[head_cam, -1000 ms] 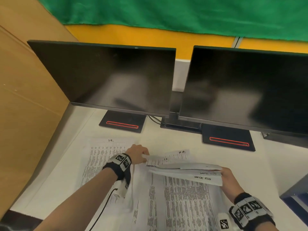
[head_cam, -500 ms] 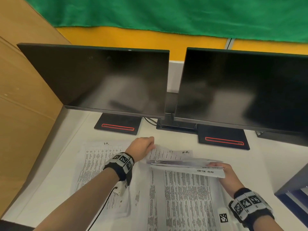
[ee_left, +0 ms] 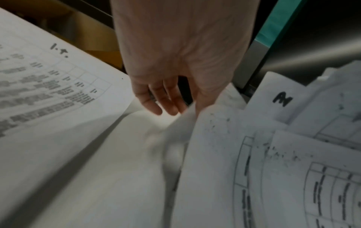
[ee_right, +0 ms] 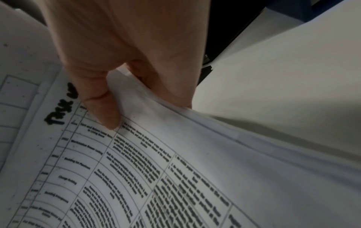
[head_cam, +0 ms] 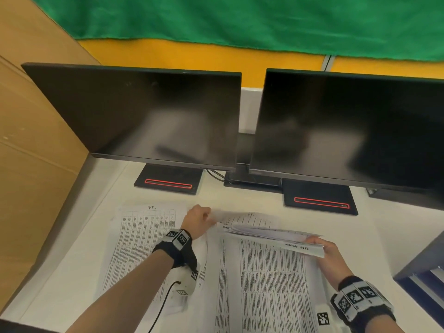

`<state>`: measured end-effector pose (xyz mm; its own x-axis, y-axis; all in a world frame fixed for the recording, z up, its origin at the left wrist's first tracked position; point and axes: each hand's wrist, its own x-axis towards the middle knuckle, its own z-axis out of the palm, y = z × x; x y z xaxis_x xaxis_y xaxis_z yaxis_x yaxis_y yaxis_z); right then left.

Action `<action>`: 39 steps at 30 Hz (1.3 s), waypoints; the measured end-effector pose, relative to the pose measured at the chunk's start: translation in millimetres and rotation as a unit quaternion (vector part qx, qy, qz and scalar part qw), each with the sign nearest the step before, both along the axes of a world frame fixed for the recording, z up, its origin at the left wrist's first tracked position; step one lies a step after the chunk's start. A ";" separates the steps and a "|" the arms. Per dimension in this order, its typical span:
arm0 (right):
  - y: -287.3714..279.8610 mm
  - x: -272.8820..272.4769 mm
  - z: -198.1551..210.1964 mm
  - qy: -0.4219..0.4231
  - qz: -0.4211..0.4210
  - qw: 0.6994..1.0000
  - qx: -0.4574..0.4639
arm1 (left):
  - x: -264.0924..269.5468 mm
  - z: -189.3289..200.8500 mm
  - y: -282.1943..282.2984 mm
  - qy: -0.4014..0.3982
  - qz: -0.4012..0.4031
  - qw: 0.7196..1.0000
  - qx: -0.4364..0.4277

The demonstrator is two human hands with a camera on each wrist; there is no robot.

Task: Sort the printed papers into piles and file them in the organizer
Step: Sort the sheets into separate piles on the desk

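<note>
- Sorting is under way: the right hand (head_cam: 330, 254) grips the near right corner of a fanned sheaf of printed papers (head_cam: 269, 233), thumb on top and fingers beneath, as the right wrist view shows (ee_right: 121, 86).
- The sheaf is raised off the counter (head_cam: 300, 212), at about 1 o'clock from the middle of the spread, above a flat pile of printed tables (head_cam: 266, 284).
- The left hand (head_cam: 195, 218) is at the sheaf's far left corner, at about 11 o'clock. In the left wrist view (ee_left: 175, 61) its thumb side touches a sheet edge while the other fingers hang slack; whether it truly pinches a sheet I cannot tell.
- A separate pile headed by a handwritten mark (head_cam: 144, 236) lies flat at 9 o'clock, just left of that arm.
- To do this well, I would peel off only the top sheet, read its handwritten heading, then lay it square on the matching pile.
- Keeping the right grip firm but low should stop the loose leaves from sliding out of the fan.
- The organizer is probably the dark blue unit (head_cam: 420, 272) at 3 o'clock, though only its edge shows.
</note>
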<state>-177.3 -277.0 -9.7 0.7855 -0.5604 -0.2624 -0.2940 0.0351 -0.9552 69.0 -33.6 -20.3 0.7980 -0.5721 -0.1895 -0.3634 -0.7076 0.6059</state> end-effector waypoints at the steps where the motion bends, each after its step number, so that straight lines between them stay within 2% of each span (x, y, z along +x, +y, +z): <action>1: -0.3 0.1 0.3 0.002 -0.002 1.000 0.001 | -0.6 1.8 -3.5 -0.014 0.019 1.000 -0.016; 4: -3.0 -0.8 -1.8 0.014 -0.008 1.000 0.001 | -8.2 14.7 -12.7 -0.028 0.102 0.989 -0.099; 6: -4.8 -2.4 -5.0 0.020 -0.014 1.000 0.003 | -10.6 19.9 -13.1 0.010 0.118 0.983 -0.141; 7: -5.1 -3.1 -5.9 0.021 -0.017 1.000 0.006 | -9.8 21.4 -10.8 0.049 0.099 0.986 -0.124; 9: -5.7 -4.0 -7.5 0.025 -0.019 0.999 0.005 | -5.8 21.2 -5.6 0.112 0.005 0.994 -0.004; 10: -5.7 -4.4 -8.0 0.028 -0.017 0.999 0.003 | -4.0 21.3 -3.0 0.109 -0.026 0.993 0.037; 11: -4.8 -4.9 -7.2 0.031 -0.011 0.999 -0.001 | -2.4 22.9 -0.3 0.092 -0.026 0.995 0.038; 14: -4.7 -5.3 -5.6 0.038 -0.005 0.999 -0.004 | 6.5 34.4 9.2 0.042 0.062 0.993 -0.094; 16: -4.7 -4.9 -4.8 0.038 -0.005 0.999 0.001 | 20.2 47.2 26.7 0.056 0.147 0.972 -0.177; 19: -6.2 -3.2 -6.3 0.041 -0.001 0.999 -0.003 | 46.8 69.9 67.0 0.062 0.244 0.940 -0.229; 21: -8.3 -1.2 -9.3 0.048 0.000 0.999 -0.009 | 63.7 77.0 98.8 0.086 0.305 0.913 -0.258; 24: -8.5 3.2 -10.3 0.047 0.003 0.999 -0.013 | 76.6 67.2 133.5 0.181 0.360 0.869 -0.286; 27: -7.3 7.4 -11.0 0.049 0.006 0.999 0.002 | 64.0 46.9 137.7 0.222 0.376 0.871 -0.226; 30: -7.4 9.4 -11.2 0.049 0.001 0.999 0.011 | 52.6 28.2 147.9 0.180 0.381 0.900 -0.116; 33: -6.7 8.8 -10.4 0.050 0.000 0.999 0.012 | 64.6 16.5 186.6 0.152 0.349 0.925 0.002; 37: -7.6 11.0 -10.6 0.059 -0.003 0.998 0.004 | 72.6 14.9 227.8 0.102 0.323 0.932 0.126; 39: -7.5 12.3 -9.6 0.065 -0.002 0.998 0.000 | 77.3 9.3 236.7 0.079 0.328 0.929 0.154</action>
